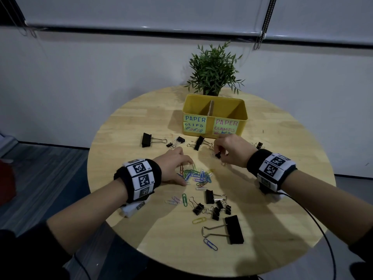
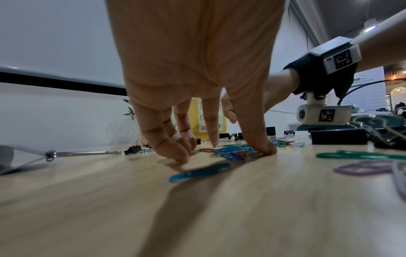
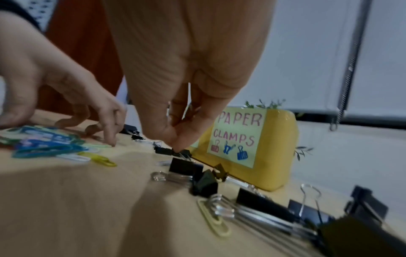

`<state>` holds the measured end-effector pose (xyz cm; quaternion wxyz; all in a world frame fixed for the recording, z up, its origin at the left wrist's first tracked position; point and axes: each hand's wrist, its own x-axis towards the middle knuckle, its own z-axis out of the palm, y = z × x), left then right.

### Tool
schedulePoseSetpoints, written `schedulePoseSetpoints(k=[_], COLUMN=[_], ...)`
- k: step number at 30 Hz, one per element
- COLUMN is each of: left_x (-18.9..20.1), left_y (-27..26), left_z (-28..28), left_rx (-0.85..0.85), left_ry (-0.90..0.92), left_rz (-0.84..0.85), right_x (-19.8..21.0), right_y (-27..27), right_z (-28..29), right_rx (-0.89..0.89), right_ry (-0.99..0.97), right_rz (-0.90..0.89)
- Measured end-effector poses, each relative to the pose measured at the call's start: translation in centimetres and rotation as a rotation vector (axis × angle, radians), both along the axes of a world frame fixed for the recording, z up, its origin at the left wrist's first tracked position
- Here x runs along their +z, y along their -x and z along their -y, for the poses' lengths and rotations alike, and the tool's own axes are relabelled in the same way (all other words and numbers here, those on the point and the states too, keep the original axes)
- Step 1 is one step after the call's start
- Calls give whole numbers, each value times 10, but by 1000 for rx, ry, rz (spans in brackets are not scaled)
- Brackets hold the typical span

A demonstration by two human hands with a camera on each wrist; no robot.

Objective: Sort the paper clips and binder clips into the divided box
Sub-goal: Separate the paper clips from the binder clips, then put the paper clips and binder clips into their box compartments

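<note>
Paper clips (image 1: 196, 174), coloured, lie heaped right under your left hand (image 1: 175, 166); fingertips (image 2: 182, 156) and thumb are down on the table (image 1: 141, 122) at the heap's near-left edge, bent over it, pressing rather than lifting. Whether any clip is actually pinched between them, you can't tell from the wrist view.

Divided box (image 1: 215, 116), yellow, stands beyond both hands, closest to your right one. Two notes on its front: left reads "PAPER CLIPS" with small clip drawings; right reads "PAPER CLAMPS" (image 3: 236, 135) with three drawn clamps, one red and two blue. In the head view your right hand cuts off the bottom of that right note. A cardboard divider stands between the two compartments; their floors are out of sight.

Right hand (image 1: 230, 151): thumb and fingers pinch a small black binder clip (image 1: 218, 155), low over the table just in front of the box. The right wrist picture is blurred, so the clip's wire handles are hard to make out.

More binder clips (image 1: 214, 205) lie near you, behind both hands, with a large one (image 1: 234, 229) nearest the table edge. Others (image 1: 147, 140) sit beyond your left hand, in front of the box.

Potted plant (image 1: 214, 71) stands behind the box, pot mostly hidden.
</note>
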<state>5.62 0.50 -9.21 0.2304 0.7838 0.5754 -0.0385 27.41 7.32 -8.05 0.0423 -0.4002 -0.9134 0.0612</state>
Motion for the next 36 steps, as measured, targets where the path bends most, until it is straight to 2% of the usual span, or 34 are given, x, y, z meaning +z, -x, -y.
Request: schedulePoseSetpoints(k=[3,5,9,12,16,26,29,34,36], left_x=[1,-1,-2,-1,0,-1,1,0,-1], left_y=[-2,-2,5,1,-7,-17,-16,-8,-2], left_z=[0,1,7,6,0,3,-3,-11,-15], left_rx=[-23,-17,146,138,97,74,114,251,262], left_ry=[0,0,16,-2,-59,-175,-115,58,75], left_rz=[16,32,19,24,106,19,95,340,383], right_x=[0,-1,-3,-11,-16,-14,-10,0,9], right_y=[2,7,19,32,47,48,48,41,32], right_z=[4,12,27,32,35,39,35,20,12], right_rx=[-51,-81,-178,-202,-171,-91,-85,-165,-214], right_ry=[65,196,448,419,386,308,315,400,466], right_rz=[-20,31,105,110,26,-9,23,99,52])
